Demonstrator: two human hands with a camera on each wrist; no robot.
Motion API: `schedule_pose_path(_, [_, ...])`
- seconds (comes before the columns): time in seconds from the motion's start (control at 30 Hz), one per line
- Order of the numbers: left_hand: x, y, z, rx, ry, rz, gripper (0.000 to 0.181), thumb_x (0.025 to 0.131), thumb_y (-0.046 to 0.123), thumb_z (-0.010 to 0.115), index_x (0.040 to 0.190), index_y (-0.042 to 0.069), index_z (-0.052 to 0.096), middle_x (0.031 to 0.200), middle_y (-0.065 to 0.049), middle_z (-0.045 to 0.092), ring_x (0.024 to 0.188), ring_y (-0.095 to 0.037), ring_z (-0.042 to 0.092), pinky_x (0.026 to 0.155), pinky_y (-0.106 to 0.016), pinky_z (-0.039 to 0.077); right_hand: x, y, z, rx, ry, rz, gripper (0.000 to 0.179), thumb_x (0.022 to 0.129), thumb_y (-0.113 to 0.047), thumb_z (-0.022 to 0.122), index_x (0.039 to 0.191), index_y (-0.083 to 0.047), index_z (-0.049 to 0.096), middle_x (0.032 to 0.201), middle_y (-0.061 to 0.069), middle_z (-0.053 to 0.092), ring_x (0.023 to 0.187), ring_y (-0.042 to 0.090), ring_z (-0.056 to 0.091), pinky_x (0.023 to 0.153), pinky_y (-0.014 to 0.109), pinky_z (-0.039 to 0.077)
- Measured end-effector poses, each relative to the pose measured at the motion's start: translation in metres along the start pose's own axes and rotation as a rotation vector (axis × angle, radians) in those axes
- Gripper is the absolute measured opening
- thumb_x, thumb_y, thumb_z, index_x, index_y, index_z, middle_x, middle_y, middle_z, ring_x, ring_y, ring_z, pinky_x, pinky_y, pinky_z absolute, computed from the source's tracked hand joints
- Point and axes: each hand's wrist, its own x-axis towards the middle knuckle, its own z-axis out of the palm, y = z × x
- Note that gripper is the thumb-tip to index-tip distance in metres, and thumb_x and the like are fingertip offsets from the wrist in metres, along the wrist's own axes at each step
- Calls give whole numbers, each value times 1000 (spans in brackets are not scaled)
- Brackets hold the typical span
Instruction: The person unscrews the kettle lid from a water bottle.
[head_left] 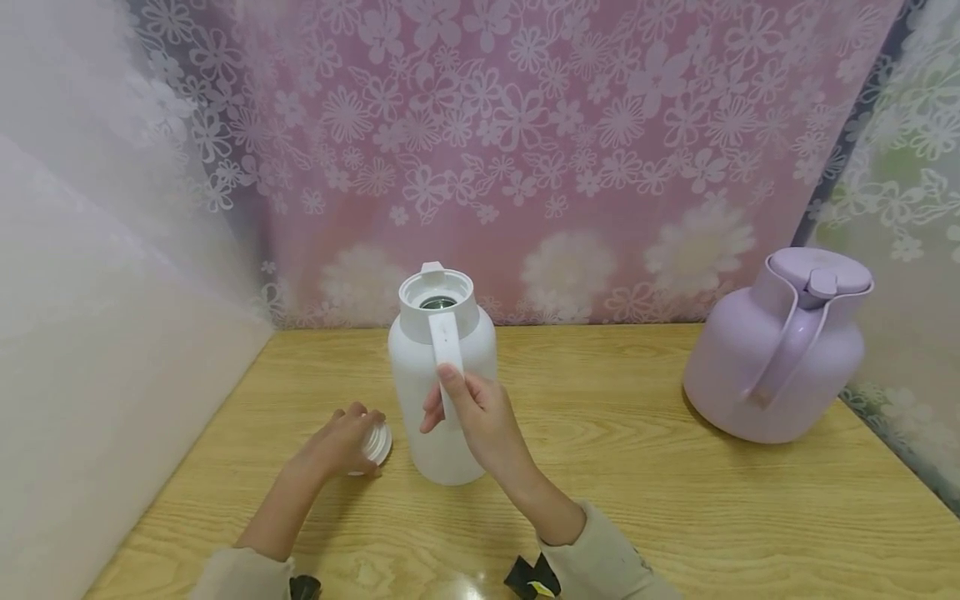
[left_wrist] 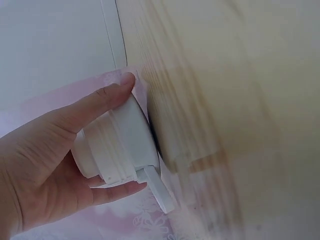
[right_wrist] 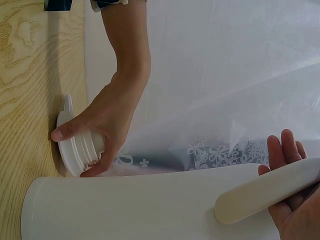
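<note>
A white thermos jug (head_left: 408, 367) stands upright on the wooden table, its mouth uncovered and its inner liner showing. My right hand (head_left: 487, 421) grips the jug's handle (right_wrist: 265, 192), thumb along the near side and fingers reaching round behind. Left of the jug, my left hand (head_left: 341, 443) holds a white threaded stopper lid (left_wrist: 130, 137) between thumb and fingers. The lid is upside down, with its flat top face against the tabletop and its threaded part pointing up. A small tab (left_wrist: 159, 190) sticks out from its edge.
At the right of the table stands a lilac thermos jug (head_left: 776, 367) with its lid on. Pink flowered cloth (head_left: 525, 167) hangs along the back, and a pale wall (head_left: 112, 292) borders the left side. Black pieces (head_left: 532, 575) show by the sleeves at the front.
</note>
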Motion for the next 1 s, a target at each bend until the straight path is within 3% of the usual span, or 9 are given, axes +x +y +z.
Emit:
schedule_pose_path(0.4, [3, 0, 7, 2, 86, 45, 64, 65, 27, 83, 117, 3, 56, 114, -21, 47, 99, -43, 47, 73, -52, 47, 0, 2, 0, 13, 1, -5, 38, 99, -9, 39, 71, 7, 58, 61, 23, 60, 66, 36, 62, 69, 29, 47])
schedule_pose_path(1.0, [0, 3, 12, 105, 202, 37, 64, 73, 36, 76, 124, 4, 53, 124, -26, 45, 110, -48, 43, 84, -61, 37, 0, 2, -1, 5, -8, -8, 38, 100, -10, 39, 71, 6, 58, 61, 21, 60, 68, 35, 62, 69, 31, 48])
